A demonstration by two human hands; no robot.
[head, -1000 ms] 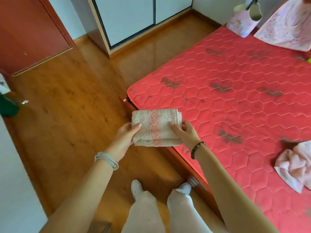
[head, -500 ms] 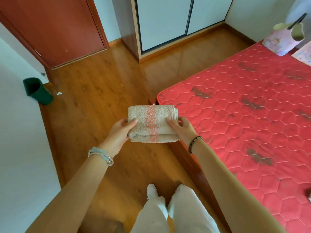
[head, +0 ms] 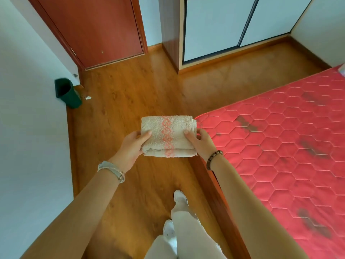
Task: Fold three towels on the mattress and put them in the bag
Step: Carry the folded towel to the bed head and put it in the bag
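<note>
Beige terry towel (head: 169, 136), folded thick; left hand (head: 131, 146) and right hand (head: 200, 143) clasp its ends.

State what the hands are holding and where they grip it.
A folded beige towel, held by its two short ends: left hand on its left end, right hand on its right end, thumbs on top.

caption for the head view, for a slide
Both hands, left hand and right hand, hold a folded beige towel above the wooden floor beside the red mattress.

Bare arms — silver bracelet (head: 111, 171), brown bead bracelet (head: 214, 159), white trousers (head: 188, 232), white shoes (head: 179, 196).
</note>
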